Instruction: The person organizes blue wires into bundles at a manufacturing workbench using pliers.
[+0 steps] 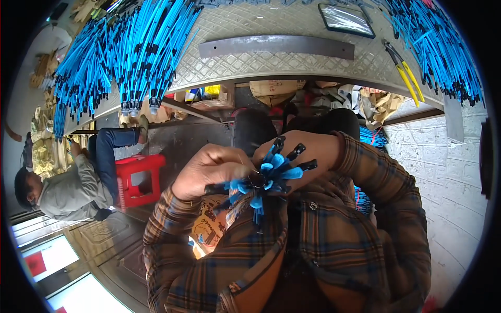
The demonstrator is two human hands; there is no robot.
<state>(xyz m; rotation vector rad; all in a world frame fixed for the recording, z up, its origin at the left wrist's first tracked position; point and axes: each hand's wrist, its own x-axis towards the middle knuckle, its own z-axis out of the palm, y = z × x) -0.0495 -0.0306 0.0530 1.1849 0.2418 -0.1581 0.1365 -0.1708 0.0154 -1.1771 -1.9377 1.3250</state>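
A bundle of blue plastic rods with black end pieces (267,169) is held in front of my chest, its ends fanned out toward me. My right hand (308,156) is wrapped round the bundle from the right side. On its left, my left hand (216,169) is closed, thumb and forefinger pressed together against the bundle. A thin light strand shows beside that thumb, but what the fingers pinch is too small to make out. The lower part of the bundle is partly hidden by my hands.
Ahead is a metal-topped table (229,68) with large piles of blue rods (146,47), a flat metal bar (276,46), yellow-handled pliers (408,78) and a dark-framed tray (346,20). At left, a person (78,182) sits near a red stool (138,180). A white wall (438,172) stands at right.
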